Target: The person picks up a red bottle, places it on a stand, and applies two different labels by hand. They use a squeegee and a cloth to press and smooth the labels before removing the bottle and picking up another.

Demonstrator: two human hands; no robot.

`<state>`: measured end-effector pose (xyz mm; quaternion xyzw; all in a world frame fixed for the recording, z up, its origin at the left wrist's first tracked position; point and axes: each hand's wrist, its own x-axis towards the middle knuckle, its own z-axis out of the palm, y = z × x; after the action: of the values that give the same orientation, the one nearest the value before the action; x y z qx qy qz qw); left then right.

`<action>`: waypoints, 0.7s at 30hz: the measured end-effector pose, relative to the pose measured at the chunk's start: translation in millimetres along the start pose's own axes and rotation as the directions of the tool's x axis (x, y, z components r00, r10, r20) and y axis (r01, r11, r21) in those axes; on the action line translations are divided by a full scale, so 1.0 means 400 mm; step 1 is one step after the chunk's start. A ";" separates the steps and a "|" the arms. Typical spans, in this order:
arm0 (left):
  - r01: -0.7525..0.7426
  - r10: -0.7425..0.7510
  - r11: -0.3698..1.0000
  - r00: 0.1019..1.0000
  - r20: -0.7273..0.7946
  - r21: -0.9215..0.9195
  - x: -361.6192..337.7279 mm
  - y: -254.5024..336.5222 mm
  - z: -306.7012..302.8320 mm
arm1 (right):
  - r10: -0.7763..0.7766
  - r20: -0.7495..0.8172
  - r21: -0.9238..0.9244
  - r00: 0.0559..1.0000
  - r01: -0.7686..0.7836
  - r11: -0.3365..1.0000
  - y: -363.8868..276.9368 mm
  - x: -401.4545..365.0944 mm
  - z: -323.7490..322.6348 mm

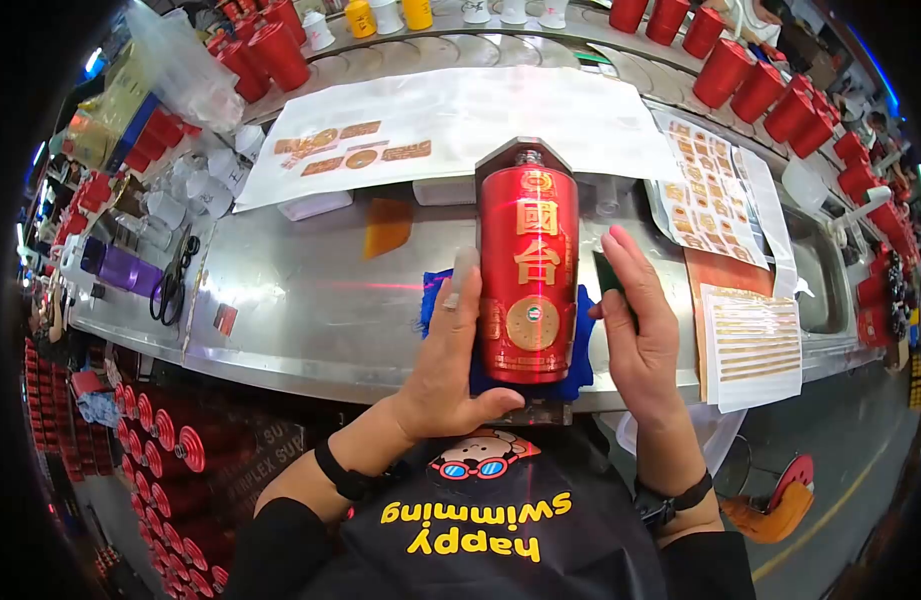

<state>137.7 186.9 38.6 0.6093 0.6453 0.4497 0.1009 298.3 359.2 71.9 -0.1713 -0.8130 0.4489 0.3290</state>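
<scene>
A red bottle (529,275) with gold characters and a round gold emblem lies in front of me, its neck pointing away. Beneath it are a blue cloth (578,378) and a dark holder (495,158), whose angled edge shows behind the neck. My left hand (445,355) is at the bottle's left side, fingers stretched out and thumb spread below the base; whether it touches the bottle is hard to tell. To the right, apart from the bottle, my right hand (640,335) pinches a thin dark green flat piece (610,280) between thumb and fingers.
A white sheet (450,115) with gold decals spans the bench's back. More decal sheets (710,190) and a striped sheet (752,345) lie right, near a sink (820,270). Scissors (175,280) and a purple bottle (125,265) lie left. Red bottles (278,55) line the conveyor.
</scene>
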 end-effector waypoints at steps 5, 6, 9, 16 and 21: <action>-0.037 0.045 0.990 0.997 -0.055 0.136 0.005 0.000 0.021 | -0.072 0.052 -0.296 0.996 0.084 0.952 -0.034 0.023 0.083; -0.018 0.032 0.988 0.995 -0.090 0.155 0.003 -0.002 0.028 | -0.067 0.031 -0.326 0.997 0.073 0.943 -0.039 0.028 0.097; -0.043 0.059 0.986 0.994 -0.096 0.163 0.000 -0.013 0.032 | -0.055 0.011 -0.328 0.998 0.056 0.943 -0.036 0.027 0.108; -0.058 0.074 0.982 0.994 -0.082 0.182 -0.005 -0.021 0.034 | -0.051 0.082 -0.265 0.995 0.071 0.962 -0.006 0.012 0.083; -0.044 0.064 0.983 0.992 -0.109 0.178 -0.006 -0.021 0.041 | -0.052 0.021 -0.285 0.998 0.056 0.957 -0.035 0.012 0.110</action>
<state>143.6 193.3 22.4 0.6062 0.6704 0.4280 -0.0024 264.7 327.3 69.1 -0.1917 -0.8758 0.3187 0.3076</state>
